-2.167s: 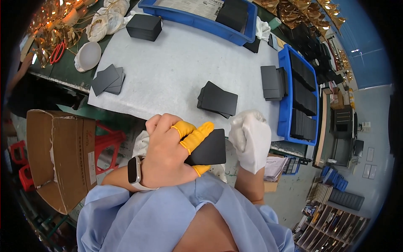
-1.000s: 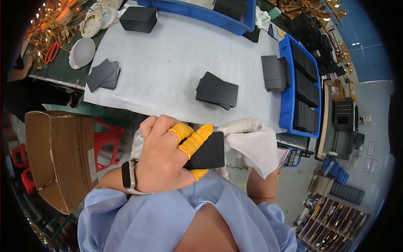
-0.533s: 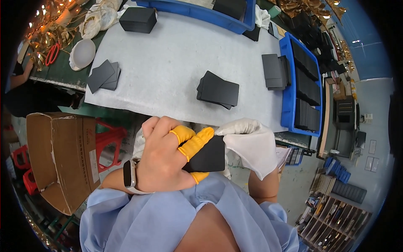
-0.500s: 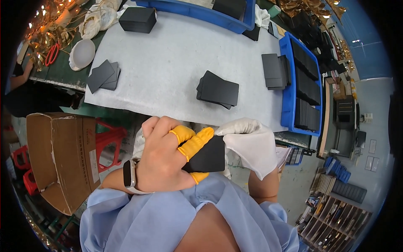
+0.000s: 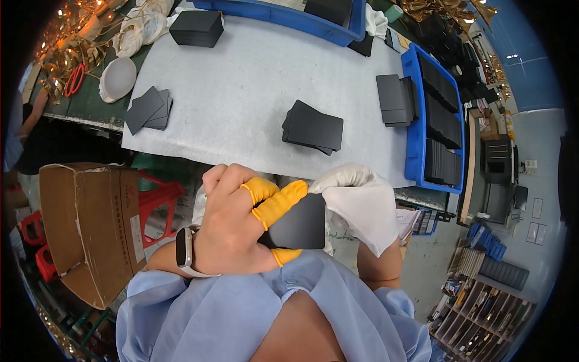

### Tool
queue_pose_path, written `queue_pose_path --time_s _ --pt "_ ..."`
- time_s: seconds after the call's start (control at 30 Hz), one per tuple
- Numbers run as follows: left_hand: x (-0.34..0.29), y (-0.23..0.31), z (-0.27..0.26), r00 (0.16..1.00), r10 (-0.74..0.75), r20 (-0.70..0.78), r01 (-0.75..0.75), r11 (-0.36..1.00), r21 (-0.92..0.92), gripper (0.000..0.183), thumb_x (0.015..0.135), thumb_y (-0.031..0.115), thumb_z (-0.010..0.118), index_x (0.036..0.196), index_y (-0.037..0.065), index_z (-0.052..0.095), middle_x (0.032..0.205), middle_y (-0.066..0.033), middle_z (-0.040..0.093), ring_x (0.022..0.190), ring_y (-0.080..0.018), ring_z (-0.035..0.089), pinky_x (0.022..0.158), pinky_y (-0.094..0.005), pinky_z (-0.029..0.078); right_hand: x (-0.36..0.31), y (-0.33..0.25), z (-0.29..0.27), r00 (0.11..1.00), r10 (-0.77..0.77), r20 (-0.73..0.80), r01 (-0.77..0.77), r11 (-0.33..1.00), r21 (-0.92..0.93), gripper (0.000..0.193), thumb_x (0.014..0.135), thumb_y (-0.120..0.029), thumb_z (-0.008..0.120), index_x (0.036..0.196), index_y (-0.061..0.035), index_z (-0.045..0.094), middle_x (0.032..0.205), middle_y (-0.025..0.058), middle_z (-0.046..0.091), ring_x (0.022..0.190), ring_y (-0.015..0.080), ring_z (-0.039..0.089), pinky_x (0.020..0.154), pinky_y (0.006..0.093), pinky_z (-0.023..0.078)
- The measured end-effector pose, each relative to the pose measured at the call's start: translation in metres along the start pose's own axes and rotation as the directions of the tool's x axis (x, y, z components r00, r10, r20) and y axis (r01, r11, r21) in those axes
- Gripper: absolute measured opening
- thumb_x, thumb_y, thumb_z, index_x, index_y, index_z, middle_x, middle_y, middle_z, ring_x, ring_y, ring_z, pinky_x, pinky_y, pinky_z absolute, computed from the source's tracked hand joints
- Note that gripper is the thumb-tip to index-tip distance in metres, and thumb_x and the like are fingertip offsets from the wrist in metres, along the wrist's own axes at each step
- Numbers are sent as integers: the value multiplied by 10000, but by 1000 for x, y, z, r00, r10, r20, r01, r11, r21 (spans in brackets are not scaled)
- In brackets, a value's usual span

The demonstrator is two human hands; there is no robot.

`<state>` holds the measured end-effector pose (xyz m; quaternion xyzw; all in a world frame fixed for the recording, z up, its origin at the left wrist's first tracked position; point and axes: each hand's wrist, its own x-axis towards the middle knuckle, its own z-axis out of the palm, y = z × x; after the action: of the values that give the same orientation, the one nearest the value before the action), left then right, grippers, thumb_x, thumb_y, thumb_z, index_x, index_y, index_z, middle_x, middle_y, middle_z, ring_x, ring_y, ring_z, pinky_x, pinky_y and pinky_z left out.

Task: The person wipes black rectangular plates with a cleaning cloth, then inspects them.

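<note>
My left hand (image 5: 238, 226), with yellow finger cots on three fingers and a watch on the wrist, grips a flat black card (image 5: 298, 224) close to my chest. My right hand (image 5: 356, 199), hidden under a white cloth, presses that cloth against the card's right edge. On the grey-white mat (image 5: 253, 90) beyond my hands lies a stack of the same black cards (image 5: 313, 127), a smaller pile (image 5: 148, 110) at the left, and another stack (image 5: 395, 99) near the right edge.
A blue tray (image 5: 416, 139) full of black cards runs along the right, another blue tray (image 5: 289, 15) at the back. A black box (image 5: 196, 27), a white bowl (image 5: 117, 78) and an open cardboard box (image 5: 90, 223) sit to the left. Shelving stands lower right.
My right hand has spread the white cloth and slid it along the card's right side. My left hand keeps holding the card in nearly the same place.
</note>
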<state>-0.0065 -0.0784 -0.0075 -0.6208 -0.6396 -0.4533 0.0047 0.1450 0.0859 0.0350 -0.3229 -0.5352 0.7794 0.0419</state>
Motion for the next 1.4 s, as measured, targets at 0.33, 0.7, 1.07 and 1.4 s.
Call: queue_pose_path --time_s 0.33,0.7,1.07,1.4 --pt "6 1 -2 989 -103 -105 119 981 155 645 608 362 929 1131 38 735 949 -39 656 848 -262 555 833 -403 352 7 54 -12 961 -274 28 242 890 386 145 882 42 617 964 60 736 885 132 738 732 157 686 664 276 552" --pt "-6 1 -6 983 -182 -15 182 972 147 729 626 275 948 1253 48 654 988 -77 684 828 -247 632 847 -379 412 4 44 3 993 -108 48 101 987 124 217 822 87 640 1007 42 745 967 92 757 801 119 702 705 247 567" --pt "-12 3 -9 983 -180 -19 181 970 160 742 615 282 957 1246 30 658 978 -82 689 819 -252 635 854 -384 417 -5 27 18 996 83 -36 -82 996 40 192 854 73 665 1030 69 742 1009 102 760 861 97 677 761 237 554" --pt "-16 5 -8 984 -168 -57 174 975 135 742 597 288 974 1228 23 686 981 -92 691 827 -259 621 849 -378 440 -4 48 16 997 67 -48 -50 955 291 132 869 46 691 997 68 717 954 78 729 780 80 646 683 226 539"
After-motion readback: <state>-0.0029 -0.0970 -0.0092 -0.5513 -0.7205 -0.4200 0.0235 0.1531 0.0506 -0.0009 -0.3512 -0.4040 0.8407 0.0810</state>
